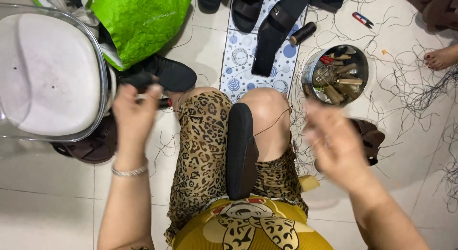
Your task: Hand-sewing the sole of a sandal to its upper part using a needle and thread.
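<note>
- Left hand (136, 114): raised over the left knee, fingers closed round a thin pale tool (148, 96) with a dark handle end; a silver bracelet (130, 171) circles the wrist.
- Right hand (331, 138): raised at the right, blurred; whether it grips anything cannot be told. A dark thread (272, 126) runs from the sole toward it.
- Black shoe sole (241, 149): clamped upright on edge between the person's knees, long side pointing away from the body; thread crosses both knees toward each hand.
- Round metal tin (335, 74): on the floor just beyond the right hand, open, filled with wooden-handled tools and a red-handled one.
- Black thread spool (303, 33): lying beside the tin, at the edge of the mat.
- Patterned mat (243, 54): a long white strip with blue dots and circles, running away from the knees; black sandals (272, 28) lie on it.
- Green bag (140, 18): bright woven plastic, upper left, with faint print too small to read.
- White plastic stool (50, 71): left of the left hand, seat facing up, with a clear rim.
- Black shoe (169, 73): between stool and mat, just beyond the left hand.
- Brown sandals: one (93, 145) under the stool's edge, another (369, 138) partly hidden behind the right hand.
- Small snips (362, 19): red and blue handles, upper right.
- Loose thread ends (420, 95): strewn over the pale tiled floor at right, beside another person's bare foot (441, 57).
</note>
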